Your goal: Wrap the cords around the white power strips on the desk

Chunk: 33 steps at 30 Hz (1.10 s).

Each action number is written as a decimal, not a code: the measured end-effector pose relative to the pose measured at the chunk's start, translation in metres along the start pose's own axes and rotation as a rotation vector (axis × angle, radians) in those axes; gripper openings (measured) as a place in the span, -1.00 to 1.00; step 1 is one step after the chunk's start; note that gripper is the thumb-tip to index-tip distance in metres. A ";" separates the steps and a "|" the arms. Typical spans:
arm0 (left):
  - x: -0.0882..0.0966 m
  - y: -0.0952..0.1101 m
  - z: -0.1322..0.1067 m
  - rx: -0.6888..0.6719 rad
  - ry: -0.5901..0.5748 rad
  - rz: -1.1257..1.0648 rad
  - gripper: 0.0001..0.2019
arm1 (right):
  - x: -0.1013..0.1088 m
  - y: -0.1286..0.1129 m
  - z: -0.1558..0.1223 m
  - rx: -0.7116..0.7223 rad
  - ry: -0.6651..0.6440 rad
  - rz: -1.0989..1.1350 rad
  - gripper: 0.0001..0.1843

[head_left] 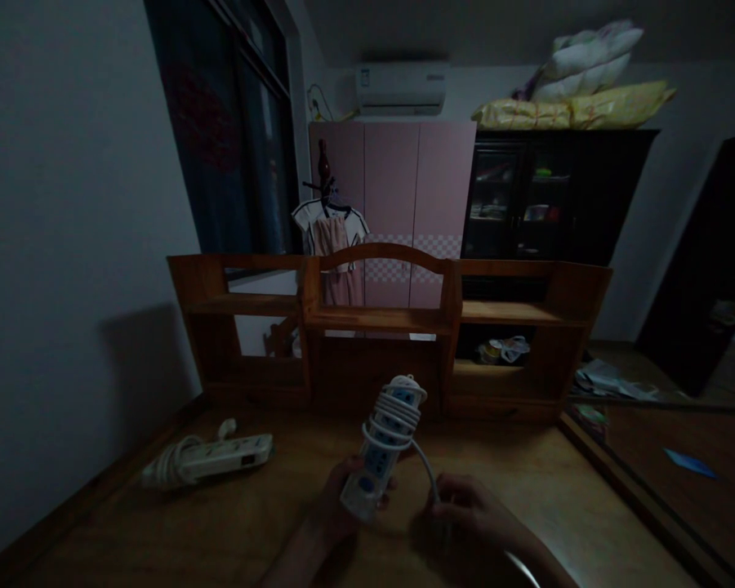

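Observation:
My left hand (pixel 343 498) is wrapped round the lower end of a white power strip (pixel 376 465) with blue socket panels, holding it tilted up above the wooden desk. Several turns of its white cord (pixel 398 412) circle the upper part of the strip. From there the cord runs down to my right hand (pixel 465 506), whose fingers are closed on it. A stretch of cord shows again below my right wrist. To the left, a second white power strip (pixel 229 456) lies on the desk, its own cord wound round one end.
A wooden shelf unit (pixel 380 318) stands along the desk's (pixel 520 482) back edge. Its right compartment holds a clear plastic bag (pixel 514 349). A wall (pixel 67 327) borders the left side. Beyond are a pink wardrobe (pixel 389 180), hanging clothes (pixel 334 237) and a dark cabinet (pixel 551 204).

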<state>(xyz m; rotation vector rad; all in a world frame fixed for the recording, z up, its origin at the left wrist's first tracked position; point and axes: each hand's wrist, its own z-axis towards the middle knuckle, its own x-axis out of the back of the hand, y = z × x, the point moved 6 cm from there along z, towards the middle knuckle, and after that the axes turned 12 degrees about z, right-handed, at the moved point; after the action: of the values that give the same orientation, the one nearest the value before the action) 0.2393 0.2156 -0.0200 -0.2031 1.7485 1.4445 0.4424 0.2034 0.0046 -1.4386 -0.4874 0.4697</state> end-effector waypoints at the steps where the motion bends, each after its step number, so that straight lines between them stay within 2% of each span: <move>1: -0.001 0.002 0.000 -0.004 -0.025 0.003 -0.62 | 0.002 0.001 0.001 0.001 0.031 0.011 -0.72; 7: -0.025 0.017 0.000 -0.023 -0.152 0.077 -0.51 | 0.030 0.006 0.003 0.071 0.327 0.108 -0.61; 10: -0.030 0.011 0.001 0.002 -0.186 0.150 -0.51 | 0.048 0.007 0.001 0.087 0.429 0.149 -0.55; 14: -0.034 -0.001 -0.003 0.048 -0.287 0.218 -0.47 | 0.065 0.008 -0.001 0.093 0.504 0.228 -0.51; 16: -0.037 -0.006 -0.006 0.088 -0.342 0.214 -0.45 | 0.067 0.011 -0.001 0.053 0.512 0.287 -0.48; 18: -0.041 -0.010 -0.008 0.128 -0.392 0.204 -0.44 | 0.063 0.015 0.000 0.007 0.463 0.329 -0.47; 22: -0.045 -0.020 -0.008 0.220 -0.454 0.213 -0.44 | 0.046 0.017 0.003 0.009 0.302 0.451 -0.62; 24: -0.046 -0.025 -0.009 0.286 -0.484 0.249 -0.46 | 0.042 0.016 0.004 0.041 0.268 0.532 -0.72; 27: -0.046 -0.033 -0.012 0.383 -0.509 0.325 -0.50 | 0.043 0.009 0.003 0.102 0.273 0.587 -0.82; 30: -0.043 -0.040 -0.013 0.470 -0.496 0.369 -0.52 | 0.047 0.003 0.000 0.113 0.287 0.605 -0.83; 33: -0.041 -0.043 -0.009 0.468 -0.436 0.363 -0.54 | 0.056 0.005 -0.002 0.092 0.382 0.682 -0.81</move>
<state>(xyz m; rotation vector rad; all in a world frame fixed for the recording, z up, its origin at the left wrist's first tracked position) 0.2866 0.1783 -0.0240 0.6579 1.7449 1.1582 0.4890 0.2349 0.0016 -1.5399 0.3463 0.7210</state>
